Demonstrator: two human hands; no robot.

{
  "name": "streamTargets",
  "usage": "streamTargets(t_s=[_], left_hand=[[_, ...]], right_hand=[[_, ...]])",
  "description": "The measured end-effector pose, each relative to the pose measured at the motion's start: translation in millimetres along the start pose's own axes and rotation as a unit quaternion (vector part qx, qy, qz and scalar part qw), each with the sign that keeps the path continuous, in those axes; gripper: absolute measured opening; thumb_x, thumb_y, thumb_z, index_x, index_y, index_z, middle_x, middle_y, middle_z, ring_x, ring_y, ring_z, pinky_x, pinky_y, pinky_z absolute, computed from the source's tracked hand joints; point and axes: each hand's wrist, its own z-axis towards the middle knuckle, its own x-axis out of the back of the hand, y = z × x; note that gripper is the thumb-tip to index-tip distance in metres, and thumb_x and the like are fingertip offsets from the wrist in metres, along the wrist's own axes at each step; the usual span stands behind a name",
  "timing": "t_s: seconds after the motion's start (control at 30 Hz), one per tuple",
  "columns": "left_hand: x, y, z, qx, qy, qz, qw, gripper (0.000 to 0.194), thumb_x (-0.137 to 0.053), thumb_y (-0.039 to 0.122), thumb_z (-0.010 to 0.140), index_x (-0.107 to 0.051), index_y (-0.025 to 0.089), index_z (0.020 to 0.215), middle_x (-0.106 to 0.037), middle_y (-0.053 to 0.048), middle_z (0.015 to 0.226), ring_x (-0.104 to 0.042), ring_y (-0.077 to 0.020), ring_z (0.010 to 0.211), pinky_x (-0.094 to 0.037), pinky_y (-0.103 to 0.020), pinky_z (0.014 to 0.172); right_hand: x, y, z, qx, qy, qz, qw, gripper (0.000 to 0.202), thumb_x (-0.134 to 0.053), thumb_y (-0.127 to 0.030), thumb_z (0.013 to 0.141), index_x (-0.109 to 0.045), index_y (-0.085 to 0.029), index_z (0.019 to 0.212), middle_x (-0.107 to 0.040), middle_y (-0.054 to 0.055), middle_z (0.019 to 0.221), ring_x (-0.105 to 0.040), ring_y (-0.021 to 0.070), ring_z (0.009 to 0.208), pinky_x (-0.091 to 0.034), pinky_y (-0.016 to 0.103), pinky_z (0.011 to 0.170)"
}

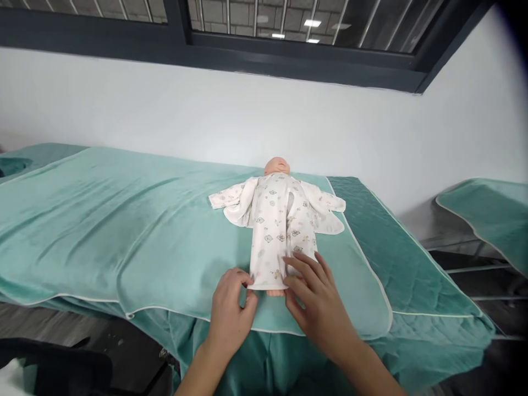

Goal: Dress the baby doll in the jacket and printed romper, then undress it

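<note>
A baby doll [277, 165] lies on its back, its head toward the wall. White printed baby clothes [270, 231] cover its body, with the sleeves spread out to both sides and the trouser legs toward me. At the left end of one trouser hem, my left hand [231, 308] has its thumb and index finger closed on the cloth edge. My right hand [315, 300] pinches the other end of that hem, its remaining fingers spread over the second leg. Between my hands the doll's toes [275, 293] show below the hem. The second trouser hem is hidden behind my right hand.
A light green blanket [177, 231] lies under the doll over a darker green quilted bed cover [396, 258]. The white wall [198, 121] and a dark window frame [305, 61] stand behind. Another green-covered surface [495, 209] is at right, and a dark chair [53, 366] at lower left.
</note>
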Motion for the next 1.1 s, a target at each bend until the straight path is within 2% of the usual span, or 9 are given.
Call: streamTargets(t_s=[0.07, 0.13, 0.27, 0.37, 0.5, 0.63, 0.73, 0.87, 1.1], left_hand=[[-1.5, -1, 1, 0.003, -0.014, 0.009, 1.0, 0.022, -0.047, 0.006, 0.081, -0.051, 0.023, 0.095, -0.058, -0.004, 0.097, -0.057, -0.0205, 0.092, -0.049, -0.037, 0.08], [-3.7, 5, 6, -0.014, -0.018, -0.001, 1.0, 0.027, -0.047, 0.005, 0.082, -0.052, 0.023, 0.102, -0.058, -0.006, 0.105, -0.057, -0.0215, 0.1, -0.05, -0.038, 0.085], [-11.7, 35, 22, -0.095, -0.046, 0.01, 0.994, 0.026, -0.05, 0.012, 0.087, -0.054, 0.023, 0.11, -0.059, -0.008, 0.111, -0.054, -0.0241, 0.108, -0.048, -0.041, 0.09], [-24.2, 58, 36, -0.147, -0.112, 0.092, 0.978, 0.026, -0.055, 0.014, 0.085, -0.056, 0.023, 0.109, -0.061, -0.008, 0.11, -0.052, -0.0279, 0.111, -0.046, -0.047, 0.095], [-44.5, 70, 46, -0.16, -0.142, 0.216, 0.953, 0.023, -0.053, 0.007, 0.08, -0.059, 0.02, 0.098, -0.062, -0.009, 0.102, -0.053, -0.03, 0.106, -0.04, -0.056, 0.101], [-54.9, 66, 47, -0.162, -0.122, 0.237, 0.95, 0.022, -0.055, 0.007, 0.079, -0.058, 0.02, 0.096, -0.063, -0.009, 0.097, -0.054, -0.0304, 0.104, -0.036, -0.059, 0.104], [-51.8, 66, 44, -0.162, -0.101, 0.188, 0.963, 0.018, -0.053, 0.009, 0.083, -0.058, 0.022, 0.093, -0.063, -0.006, 0.09, -0.056, -0.0275, 0.098, -0.036, -0.057, 0.105], [-41.1, 69, 36, -0.167, -0.078, 0.103, 0.977, 0.013, -0.05, 0.011, 0.086, -0.055, 0.023, 0.089, -0.062, -0.004, 0.087, -0.057, -0.0235, 0.089, -0.041, -0.052, 0.101], [-33.6, 61, 24, -0.224, -0.143, 0.09, 0.96, 0.019, -0.051, 0.01, 0.084, -0.057, 0.022, 0.098, -0.062, -0.005, 0.09, -0.056, -0.0243, 0.092, -0.041, -0.053, 0.102]], right_hand=[[1, 6, -6, -0.012, -0.005, 0.027, 1.0, 0.02, -0.054, -0.011, 0.087, -0.06, -0.026, 0.098, -0.059, 0.006, 0.134, -0.045, 0.0293, 0.134, -0.028, 0.061, 0.115], [2, 17, -15, -0.053, 0.017, 0.063, 0.996, 0.022, -0.052, -0.013, 0.09, -0.059, -0.027, 0.106, -0.058, 0.008, 0.134, -0.048, 0.0283, 0.131, -0.037, 0.058, 0.111], [-3, 43, -37, -0.186, 0.073, 0.102, 0.975, 0.033, -0.046, -0.015, 0.092, -0.051, -0.025, 0.122, -0.056, 0.012, 0.128, -0.054, 0.0264, 0.121, -0.051, 0.049, 0.097], [-14, 53, -47, -0.235, 0.043, 0.095, 0.966, 0.034, -0.052, -0.015, 0.088, -0.051, -0.024, 0.121, -0.057, 0.011, 0.12, -0.057, 0.0266, 0.11, -0.054, 0.046, 0.088], [-23, 54, -43, -0.221, 0.001, 0.073, 0.973, 0.018, -0.056, -0.016, 0.088, -0.057, -0.024, 0.105, -0.061, 0.007, 0.101, -0.058, 0.0259, 0.093, -0.052, 0.042, 0.079], [-14, 50, -36, -0.201, 0.018, 0.134, 0.97, 0.011, -0.049, -0.018, 0.095, -0.058, -0.023, 0.099, -0.06, 0.005, 0.092, -0.059, 0.0212, 0.086, -0.05, 0.034, 0.074], [0, 48, -35, -0.182, 0.043, 0.161, 0.969, 0.008, -0.049, -0.021, 0.097, -0.056, -0.023, 0.099, -0.059, 0.004, 0.09, -0.058, 0.0193, 0.084, -0.048, 0.032, 0.073], [12, 47, -43, -0.156, 0.049, 0.139, 0.977, 0.01, -0.049, -0.018, 0.096, -0.053, -0.024, 0.102, -0.058, 0.004, 0.092, -0.058, 0.0191, 0.085, -0.047, 0.031, 0.072], [-4, 48, -73, -0.157, -0.002, 0.112, 0.981, 0.013, -0.047, -0.016, 0.094, -0.051, -0.026, 0.103, -0.06, 0.005, 0.095, -0.061, 0.0205, 0.084, -0.052, 0.034, 0.071]])
